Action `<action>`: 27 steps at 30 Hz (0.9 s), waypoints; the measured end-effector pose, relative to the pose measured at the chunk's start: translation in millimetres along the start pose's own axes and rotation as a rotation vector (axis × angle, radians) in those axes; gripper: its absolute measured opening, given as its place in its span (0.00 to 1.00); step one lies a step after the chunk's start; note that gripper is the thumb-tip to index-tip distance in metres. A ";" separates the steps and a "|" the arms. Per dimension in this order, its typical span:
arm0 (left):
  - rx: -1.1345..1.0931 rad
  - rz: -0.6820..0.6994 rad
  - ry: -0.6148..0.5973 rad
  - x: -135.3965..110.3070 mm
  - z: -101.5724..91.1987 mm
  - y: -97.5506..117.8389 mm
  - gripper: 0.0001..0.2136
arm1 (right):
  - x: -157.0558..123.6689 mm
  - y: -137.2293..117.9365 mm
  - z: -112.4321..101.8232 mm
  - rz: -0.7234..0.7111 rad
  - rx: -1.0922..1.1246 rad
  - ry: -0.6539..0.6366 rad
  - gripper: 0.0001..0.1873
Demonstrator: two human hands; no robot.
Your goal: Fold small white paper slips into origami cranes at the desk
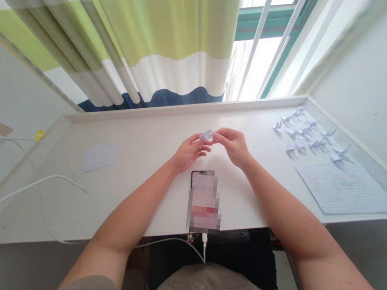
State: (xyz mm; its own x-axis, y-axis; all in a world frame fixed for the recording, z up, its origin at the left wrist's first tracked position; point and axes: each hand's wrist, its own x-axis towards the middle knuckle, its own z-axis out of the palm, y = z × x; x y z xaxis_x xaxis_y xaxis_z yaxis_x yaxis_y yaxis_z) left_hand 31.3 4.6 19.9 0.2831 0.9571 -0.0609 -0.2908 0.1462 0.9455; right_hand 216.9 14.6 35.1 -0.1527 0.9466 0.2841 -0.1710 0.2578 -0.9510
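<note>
Both my hands meet above the middle of the white table (143, 158), pinching a small folded piece of pale paper (207, 136) between them. My left hand (189, 151) grips it from the left with thumb and fingers closed. My right hand (233, 145) pinches its right side. A phone (204, 202) lies flat on the table just below my hands, with a white cable plugged into its near end.
Several folded paper cranes (306, 137) lie at the far right of the table, beside a lined sheet of paper (345, 190). A small stack of blank paper squares (100, 156) lies to the left. White cables (35, 183) trail over the table's left side. A striped curtain (149, 42) and a window stand behind.
</note>
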 end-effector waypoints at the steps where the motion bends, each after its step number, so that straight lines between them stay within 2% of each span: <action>1: 0.028 0.024 0.041 0.9 -0.7 -1.3 0.19 | 0.6 1.6 -0.5 -0.007 -0.001 0.020 0.11; 4: 0.129 0.185 0.191 1.7 -1.7 -3.9 0.16 | 2.4 4.8 -3.8 -0.021 -0.022 0.064 0.09; 7: 0.223 0.251 0.106 -0.3 0.0 -3.1 0.14 | 3.0 4.1 -7.4 -0.014 -0.061 0.068 0.08; 12: 0.206 0.215 0.094 -3.2 5.1 -2.5 0.16 | 1.1 -0.4 -7.7 -0.014 -0.048 -0.020 0.08; 16: 0.166 0.195 0.109 -0.9 3.6 -5.1 0.20 | 0.2 0.3 -5.6 -0.006 -0.091 -0.018 0.10; 20: 0.159 0.247 0.159 0.3 3.7 -5.8 0.22 | -0.9 2.6 -2.0 -0.032 -0.166 0.065 0.12; 24: 0.133 0.327 0.195 -1.5 9.9 -6.1 0.20 | -1.8 5.9 3.6 -0.048 -0.223 0.202 0.11; 27: 0.120 0.348 0.220 -1.9 12.3 -6.2 0.19 | 0.2 9.7 3.9 -0.031 -0.211 0.259 0.11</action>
State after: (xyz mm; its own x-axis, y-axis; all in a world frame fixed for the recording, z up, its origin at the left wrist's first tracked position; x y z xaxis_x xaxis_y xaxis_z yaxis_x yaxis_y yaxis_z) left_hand 43.9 -1.2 18.1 -0.0187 0.9766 0.2141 -0.2227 -0.2128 0.9514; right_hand 211.4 16.6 26.4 0.1063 0.9485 0.2983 0.0381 0.2959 -0.9545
